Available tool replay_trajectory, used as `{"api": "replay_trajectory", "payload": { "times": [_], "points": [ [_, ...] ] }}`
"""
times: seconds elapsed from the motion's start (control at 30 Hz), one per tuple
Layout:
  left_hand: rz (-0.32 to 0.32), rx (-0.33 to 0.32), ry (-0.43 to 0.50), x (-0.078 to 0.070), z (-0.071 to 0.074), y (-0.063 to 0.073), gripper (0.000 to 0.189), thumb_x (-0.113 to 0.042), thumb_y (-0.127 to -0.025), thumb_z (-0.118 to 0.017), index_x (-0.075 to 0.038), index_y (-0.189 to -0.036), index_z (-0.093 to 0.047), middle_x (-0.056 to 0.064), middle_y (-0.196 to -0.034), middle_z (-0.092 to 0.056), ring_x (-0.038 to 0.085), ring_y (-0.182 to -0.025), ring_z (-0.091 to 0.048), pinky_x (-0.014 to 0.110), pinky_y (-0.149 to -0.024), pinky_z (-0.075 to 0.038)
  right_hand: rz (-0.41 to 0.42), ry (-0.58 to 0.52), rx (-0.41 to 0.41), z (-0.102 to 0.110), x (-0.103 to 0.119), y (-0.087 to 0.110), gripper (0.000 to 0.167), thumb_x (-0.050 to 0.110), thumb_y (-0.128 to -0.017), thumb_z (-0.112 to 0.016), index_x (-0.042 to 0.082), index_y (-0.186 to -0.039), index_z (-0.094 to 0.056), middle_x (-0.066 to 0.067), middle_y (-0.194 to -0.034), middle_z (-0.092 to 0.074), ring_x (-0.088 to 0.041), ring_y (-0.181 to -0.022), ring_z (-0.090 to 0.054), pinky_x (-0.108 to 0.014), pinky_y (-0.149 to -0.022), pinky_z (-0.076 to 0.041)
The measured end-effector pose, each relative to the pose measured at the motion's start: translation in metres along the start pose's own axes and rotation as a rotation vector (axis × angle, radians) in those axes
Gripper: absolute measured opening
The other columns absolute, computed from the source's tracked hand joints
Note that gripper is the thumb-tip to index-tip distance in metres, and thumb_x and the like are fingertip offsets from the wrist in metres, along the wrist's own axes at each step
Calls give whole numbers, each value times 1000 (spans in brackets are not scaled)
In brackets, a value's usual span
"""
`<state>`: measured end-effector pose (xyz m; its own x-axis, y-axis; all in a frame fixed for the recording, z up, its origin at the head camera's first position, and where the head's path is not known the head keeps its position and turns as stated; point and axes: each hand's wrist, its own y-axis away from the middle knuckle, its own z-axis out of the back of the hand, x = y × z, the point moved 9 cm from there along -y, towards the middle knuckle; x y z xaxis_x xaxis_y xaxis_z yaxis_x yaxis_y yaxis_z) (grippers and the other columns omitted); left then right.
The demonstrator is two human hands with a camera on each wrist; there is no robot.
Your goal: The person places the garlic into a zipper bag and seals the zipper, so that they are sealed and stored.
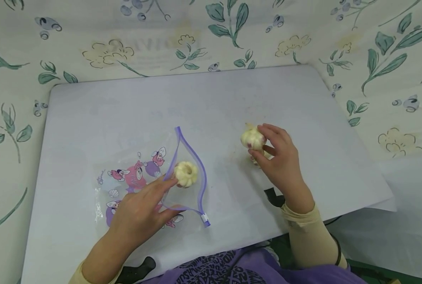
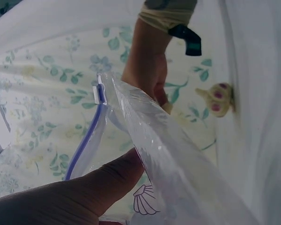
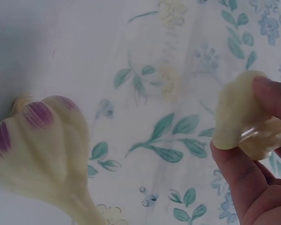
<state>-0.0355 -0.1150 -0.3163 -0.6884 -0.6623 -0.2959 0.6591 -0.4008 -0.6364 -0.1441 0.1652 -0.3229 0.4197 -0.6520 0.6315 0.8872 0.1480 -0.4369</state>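
My left hand [image 1: 140,213] grips a clear zip bag [image 1: 113,161] printed with pink and purple cartoon figures. Its purple zip edge [image 1: 204,173] bows apart, and a pale garlic bulb [image 1: 186,174] shows within that loop. The left wrist view has my thumb [image 2: 117,176] against the clear plastic. Over the table to the right, my right hand [image 1: 281,157] pinches another garlic bulb [image 1: 252,138] between thumb and fingers. Beneath that hand a third garlic bulb [image 1: 256,161] sits mostly hidden; the right wrist view shows this bulb [image 3: 42,150] large, with purple streaks.
The white tabletop [image 1: 125,106] extends around both hands. A flower-printed cloth [image 1: 182,31] stands behind and beside it. Black straps [image 1: 274,197] are at both wrists, and the table's near edge runs close to the person's purple top [image 1: 225,268].
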Motion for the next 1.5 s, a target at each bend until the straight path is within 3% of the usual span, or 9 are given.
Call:
{"api": "replay_trajectory", "payload": {
  "times": [0.17, 0.4, 0.57, 0.73, 0.87, 0.93, 1.17, 1.4, 1.5],
  "points": [
    [-7, -22, 2, 0, 0, 0, 57, -45, -85, -69, -2, -123, -66, 17, -108, -76, 36, -89, -75, 41, -46, -53, 52, -20, -7, -1, 9, -1, 62, -1, -77, -85, 2, -135, -61, -19, -136, -56, -30, -124, -60, -40, -84, -62],
    [-2, -3, 7, 0, 1, 0, 73, -29, -60, -88, -2, -124, -66, 17, -108, -76, 35, -90, -75, 40, -50, -56, 86, -45, 6, -7, 18, -1, 60, 0, -77, -86, 1, -132, -63, -18, -136, -57, -30, -126, -59, -40, -83, -63],
    [5, 8, 3, 0, 1, -1, 76, -28, -57, -90, -1, -124, -65, 16, -108, -76, 34, -91, -75, 40, -51, -57, 110, -47, 3, -8, 24, 0, 60, 0, -76, -86, 1, -131, -63, -19, -135, -58, -30, -124, -60, -39, -83, -63],
    [8, 2, 1, 0, 1, -1, 62, -42, -79, -79, -1, -124, -65, 17, -108, -76, 35, -90, -75, 40, -52, -58, 135, -50, 13, -10, 31, 0, 60, 1, -75, -87, 2, -130, -64, -18, -133, -59, -29, -121, -61, -39, -82, -63],
    [15, -4, -10, -1, 1, -1, 62, -57, -100, -50, -2, -124, -66, 18, -107, -76, 35, -89, -75, 40, -50, -57, 172, -60, 26, -12, 38, 0, 61, 3, -74, -88, 3, -130, -64, -18, -133, -59, -28, -121, -61, -37, -82, -63],
    [14, -8, -9, -1, 1, -2, 64, -58, -101, -46, -2, -123, -66, 18, -107, -76, 35, -89, -75, 40, -50, -57, 193, -67, 29, -13, 41, 0, 62, 3, -74, -89, 2, -130, -64, -18, -134, -59, -28, -122, -62, -36, -82, -63],
    [4, 6, 5, -1, 0, -1, 60, -49, -89, -67, -1, -125, -65, 17, -109, -76, 35, -91, -75, 39, -50, -57, 232, -69, 34, -16, 51, 3, 61, 5, -74, -89, 2, -130, -64, -18, -132, -60, -29, -118, -63, -37, -81, -63],
    [-3, -13, -3, -4, 0, -2, 62, -56, -100, -49, -1, -123, -66, 17, -107, -76, 36, -89, -75, 41, -49, -56, 297, -145, 71, -28, 64, 9, 64, 7, -73, -90, 2, -130, -63, -17, -130, -62, -26, -113, -65, -33, -82, -63],
    [-9, -4, -7, -5, -1, -2, 59, -50, -91, -67, -1, -124, -65, 17, -108, -76, 35, -89, -75, 41, -50, -57, 350, -187, 93, -34, 74, 12, 62, 12, -74, -90, 2, -130, -63, -16, -129, -64, -23, -107, -66, -32, -83, -62]
  ]
}}
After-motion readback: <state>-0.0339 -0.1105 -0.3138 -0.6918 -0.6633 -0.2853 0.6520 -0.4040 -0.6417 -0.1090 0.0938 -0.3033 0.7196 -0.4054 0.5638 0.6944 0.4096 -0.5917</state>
